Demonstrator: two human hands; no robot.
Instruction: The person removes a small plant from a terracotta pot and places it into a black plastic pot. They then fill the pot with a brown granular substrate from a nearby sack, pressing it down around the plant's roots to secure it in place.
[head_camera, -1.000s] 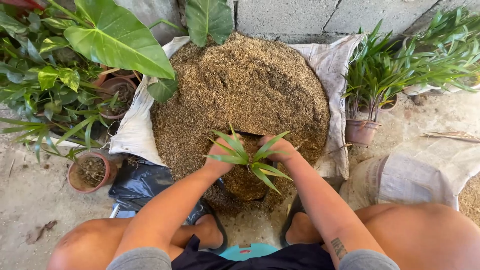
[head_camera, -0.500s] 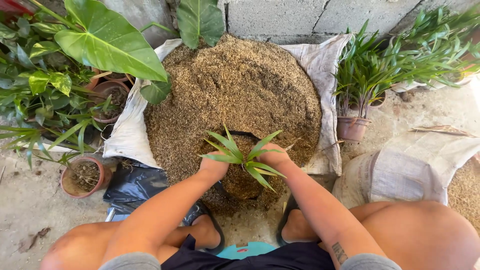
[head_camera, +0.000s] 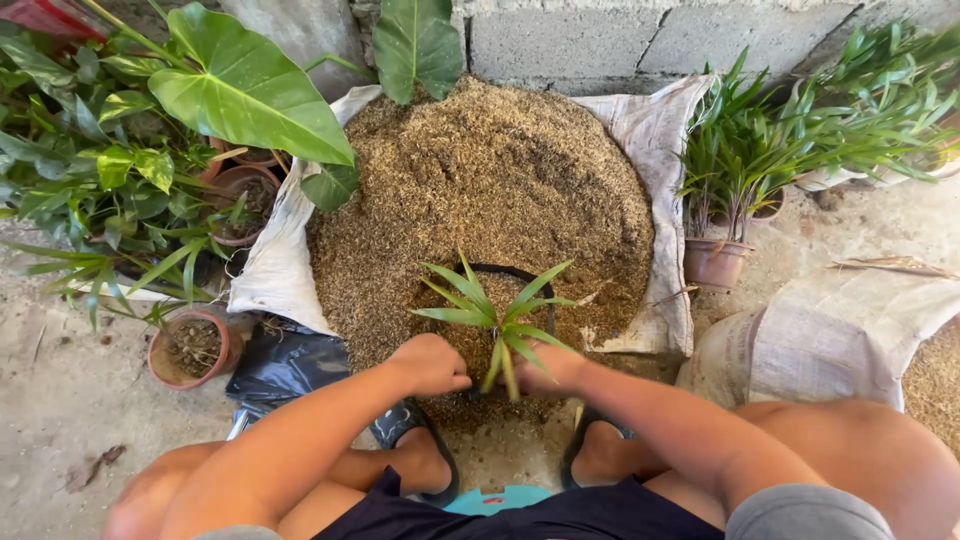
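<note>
The left hand (head_camera: 432, 364) is curled into a loose fist at the near rim of a black pot (head_camera: 520, 276), knuckles up; whether its fingers grip the rim or only press on it I cannot tell. The right hand (head_camera: 548, 368) is closed low at the same near edge, just beside the base of a small green plant (head_camera: 497, 318), with a few leaves draped over it; its fingertips are hidden.

The pot is sunk in the near edge of a heap of brown husk (head_camera: 480, 190) spread on a pale sack (head_camera: 640, 130), and it is filled with the same husk.

The plant stands roughly upright in the pot, its long axis running from the husk up toward the camera, with narrow leaves fanning outward in all directions.

The plant looks loosely rooted, so a tug or tilt of the pot could tip it over or bare its roots. Lifting the pot could also spill husk onto the concrete floor (head_camera: 60, 390) near the sandals (head_camera: 410, 425). The leaves under the right hand could crease if it presses down.
</note>
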